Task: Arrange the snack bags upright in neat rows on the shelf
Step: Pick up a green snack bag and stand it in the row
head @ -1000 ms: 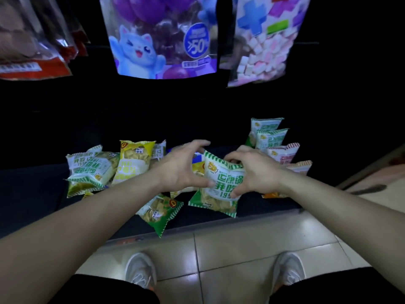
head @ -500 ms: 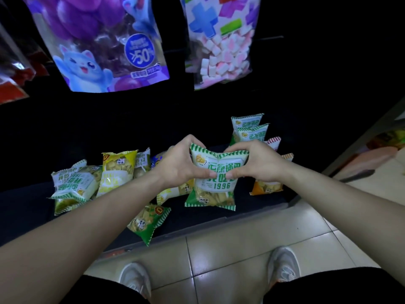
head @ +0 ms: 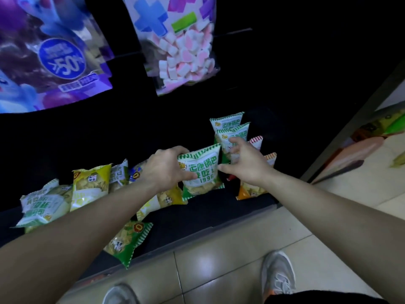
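Well, the left hand [head: 164, 170] grips the green-and-white crinkly plastic snack bag [head: 200, 172] by its left edge, thumb on its front, holding it upright over the dark shelf [head: 197, 218]. The right hand [head: 245, 163] has loosely spread fingers (only its thumb meets the bag's right edge), beside the standing row of matching bags [head: 228, 126]. Beige floor tiles [head: 230, 260] lie below.

- Floor [head: 219, 260]: glossy beige tiles, grey grout, soft glare patches.
- Shelf [head: 197, 216]: low, black, its recess unlit.
- Above it hang a purple bag [head: 54, 62] and a marshmallow bag [head: 182, 51].
- Light: dim overall.
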A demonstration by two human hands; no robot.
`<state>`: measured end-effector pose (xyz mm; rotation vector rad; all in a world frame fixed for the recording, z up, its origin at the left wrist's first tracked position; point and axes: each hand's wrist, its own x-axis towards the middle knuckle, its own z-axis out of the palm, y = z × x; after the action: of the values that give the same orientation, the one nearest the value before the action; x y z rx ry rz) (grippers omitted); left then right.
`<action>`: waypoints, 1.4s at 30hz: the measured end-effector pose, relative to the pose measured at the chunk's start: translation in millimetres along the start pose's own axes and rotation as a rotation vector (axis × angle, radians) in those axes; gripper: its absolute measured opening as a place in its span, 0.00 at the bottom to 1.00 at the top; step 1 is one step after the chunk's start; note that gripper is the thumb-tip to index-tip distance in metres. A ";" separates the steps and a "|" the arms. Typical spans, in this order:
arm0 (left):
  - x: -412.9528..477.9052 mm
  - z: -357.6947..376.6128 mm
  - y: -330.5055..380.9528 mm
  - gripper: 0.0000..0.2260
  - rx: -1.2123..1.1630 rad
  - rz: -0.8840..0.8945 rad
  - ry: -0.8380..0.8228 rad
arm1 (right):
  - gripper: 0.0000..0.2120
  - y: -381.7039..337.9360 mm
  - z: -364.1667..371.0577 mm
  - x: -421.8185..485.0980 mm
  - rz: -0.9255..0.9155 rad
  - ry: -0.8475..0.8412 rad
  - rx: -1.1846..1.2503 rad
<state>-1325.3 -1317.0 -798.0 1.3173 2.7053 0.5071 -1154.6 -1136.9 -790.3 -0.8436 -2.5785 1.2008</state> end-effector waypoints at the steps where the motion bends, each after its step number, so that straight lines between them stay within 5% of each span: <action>1: 10.4 4.8 -2.8 0.38 0.008 -0.023 0.012 | 0.38 8.8 -2.5 1.8 0.022 0.001 -0.051; 8: 108.6 36.5 -18.5 0.36 -0.034 -0.175 0.035 | 0.28 39.8 -0.7 7.0 0.067 -0.139 -0.329; 23: 167.0 112.6 -38.1 0.35 -0.239 -0.315 0.087 | 0.27 46.5 38.8 18.2 -0.013 -0.270 -0.471; 31: 143.2 84.1 -42.7 0.36 -0.121 -0.245 0.103 | 0.28 31.4 41.8 25.6 -0.026 -0.289 -0.527; 42: -24.6 -25.7 -124.8 0.30 0.189 -0.182 -0.264 | 0.27 -56.6 70.8 51.5 -0.131 -0.367 -0.652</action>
<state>-1409.2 -1414.2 -817.0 1.0714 2.6629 0.0555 -1247.7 -1183.1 -798.7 -0.5641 -3.3357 0.4985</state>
